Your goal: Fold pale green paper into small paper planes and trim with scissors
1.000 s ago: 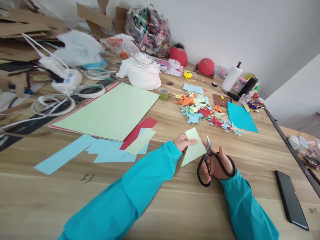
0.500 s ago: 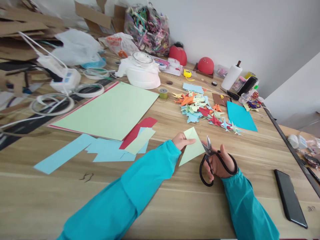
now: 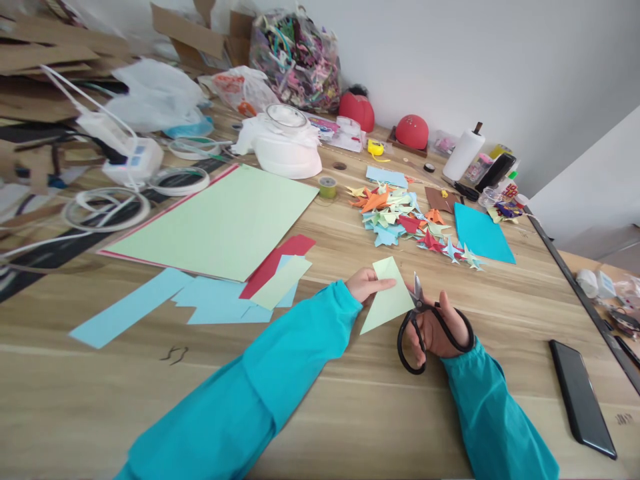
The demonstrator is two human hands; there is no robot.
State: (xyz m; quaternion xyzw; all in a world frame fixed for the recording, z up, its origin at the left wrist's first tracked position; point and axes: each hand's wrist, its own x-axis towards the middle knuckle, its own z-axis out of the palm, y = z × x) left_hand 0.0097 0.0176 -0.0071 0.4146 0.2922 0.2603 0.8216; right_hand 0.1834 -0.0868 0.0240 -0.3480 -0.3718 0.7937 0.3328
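Note:
Between the thumb and fingers of my left hand [image 3: 367, 285] is a pale green piece of paper [image 3: 387, 303], held above the table with a pointed corner toward me. My right hand [image 3: 440, 330] has its fingers through the black handles of a pair of scissors [image 3: 419, 301]. The scissor blades are parted and point away from me, right at the paper's right edge. Part of the lower blade is hidden behind the paper. To the far side lies a pile of folded paper shapes [image 3: 395, 213] in orange, green, blue and red.
Left of my hands are a large green sheet [image 3: 215, 220], blue paper strips [image 3: 130, 307] and a red strip [image 3: 275, 263]. A phone [image 3: 583, 400] lies at the right. Farther back are a turquoise sheet [image 3: 484, 233], a thread spool [image 3: 327, 187] and a white power strip [image 3: 133, 160].
The green paper has shifted slightly right in my left hand, its right edge closer to the scissors. My right hand and the scissors have barely moved.

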